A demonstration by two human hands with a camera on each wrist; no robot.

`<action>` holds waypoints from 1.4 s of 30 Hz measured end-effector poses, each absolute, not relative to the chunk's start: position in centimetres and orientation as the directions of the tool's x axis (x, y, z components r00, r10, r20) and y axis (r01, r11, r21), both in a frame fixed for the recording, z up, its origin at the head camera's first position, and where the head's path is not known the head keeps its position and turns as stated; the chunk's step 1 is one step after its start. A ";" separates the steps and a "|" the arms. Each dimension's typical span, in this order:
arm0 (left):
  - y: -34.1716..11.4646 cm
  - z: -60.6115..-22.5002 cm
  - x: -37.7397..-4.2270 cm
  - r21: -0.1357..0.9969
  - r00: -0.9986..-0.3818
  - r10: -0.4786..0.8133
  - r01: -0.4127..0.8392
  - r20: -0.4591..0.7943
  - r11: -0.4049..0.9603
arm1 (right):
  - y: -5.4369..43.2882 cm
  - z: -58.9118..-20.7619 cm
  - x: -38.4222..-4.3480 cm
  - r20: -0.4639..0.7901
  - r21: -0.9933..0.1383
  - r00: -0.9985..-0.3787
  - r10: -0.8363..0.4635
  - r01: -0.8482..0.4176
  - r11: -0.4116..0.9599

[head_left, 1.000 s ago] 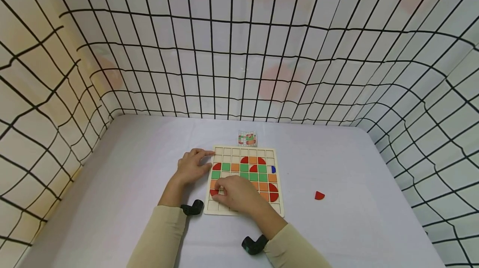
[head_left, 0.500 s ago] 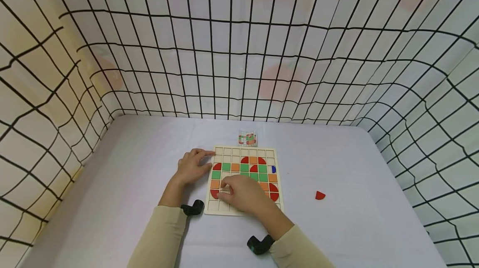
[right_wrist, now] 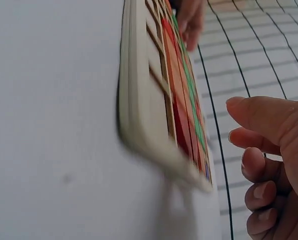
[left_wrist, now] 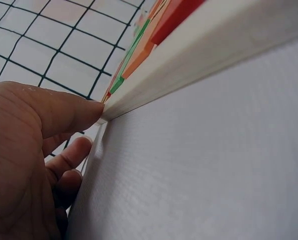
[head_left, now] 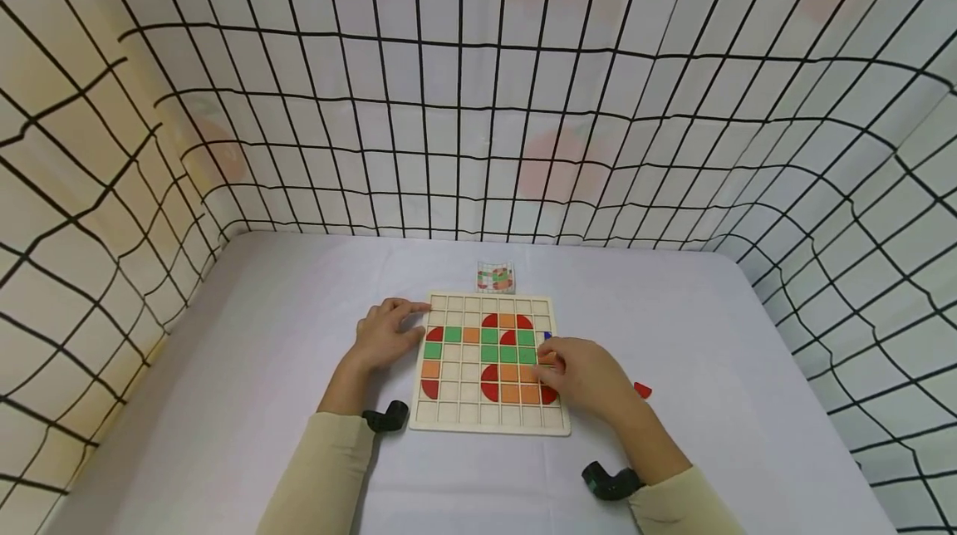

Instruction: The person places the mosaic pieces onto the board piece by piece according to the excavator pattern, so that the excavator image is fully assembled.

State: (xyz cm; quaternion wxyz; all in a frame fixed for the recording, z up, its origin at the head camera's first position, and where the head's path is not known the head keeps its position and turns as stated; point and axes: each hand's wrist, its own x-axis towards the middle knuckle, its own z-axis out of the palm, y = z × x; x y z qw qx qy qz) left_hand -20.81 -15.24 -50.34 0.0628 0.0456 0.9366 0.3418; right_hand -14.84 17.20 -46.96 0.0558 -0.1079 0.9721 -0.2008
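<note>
A pale wooden grid board [head_left: 489, 429] lies flat on the table, its cells partly filled with red rounded pieces [head_left: 489, 383] and green and orange squares [head_left: 507, 354]. My left hand [head_left: 381, 334] rests at the board's left side. In the left wrist view its thumb [left_wrist: 71, 112] touches the board's edge. My right hand [head_left: 591, 373] is over the board's right edge, partly hiding a blue piece [head_left: 548, 336] and red pieces there. Its fingers are loosely bent, and the right wrist view shows nothing between thumb and fingertips [right_wrist: 234, 104].
To the right, a loose red quarter-round piece [head_left: 643, 390] lies on the white tablecloth, partly behind my right forearm. A small picture card [head_left: 495, 277] with a coloured grid pattern sits behind the board. Black wire mesh [head_left: 478, 136] surrounds the table's back and sides.
My right hand has moved right, from the board's lower left to its right edge, uncovering the middle cells and red pieces there. The left hand stays in place.
</note>
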 end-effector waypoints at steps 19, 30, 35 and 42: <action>-15.2 -50.3 -20.6 0.648 -0.987 0.136 0.046 -0.090 0.760 | 30.4 -48.3 -11.5 -0.117 -0.405 -0.990 -0.078 -0.024 0.914; -15.3 -50.3 -20.7 0.646 -0.988 0.124 0.040 -0.086 0.762 | 30.9 -48.7 -11.5 -0.101 -0.430 -0.986 -0.131 -0.075 0.900; -15.2 -50.2 -20.6 0.646 -0.989 0.124 0.040 -0.086 0.763 | 30.4 -48.8 -11.9 -0.087 -0.415 -0.986 -0.142 -0.094 0.905; -15.2 -50.1 -20.6 0.649 -0.988 0.127 0.042 -0.085 0.760 | 28.5 -48.1 -12.4 -0.059 -0.406 -0.987 -0.150 -0.114 0.907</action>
